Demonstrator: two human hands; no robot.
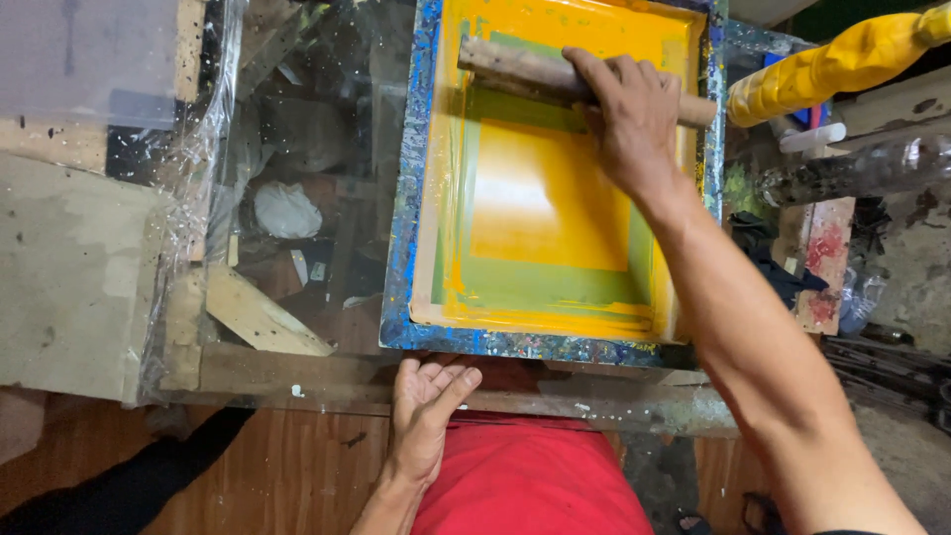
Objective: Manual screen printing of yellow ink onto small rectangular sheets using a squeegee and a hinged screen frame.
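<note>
The step in hand appears to be a squeegee pass across a printing screen. The right hand is clamped over the wooden squeegee, which lies across the upper end of the screen frame, in the upper centre of the picture. Yellow ink covers the mesh inside the frame, with a greenish band around a brighter yellow square in the middle.

The left hand rests at the lower centre of the picture, fingers loosely curled against the near edge of the worktop, just below the blue, paint-spattered lower rail of the frame. It holds nothing. The two hands are well apart, with the whole screen between them.

Judged from this position, the next move calls for even downward pressure on the squeegee and a straight pull toward the near rail, with the frame kept steady.

A yellow-stained bottle lies at the upper right, beside the frame.
</note>
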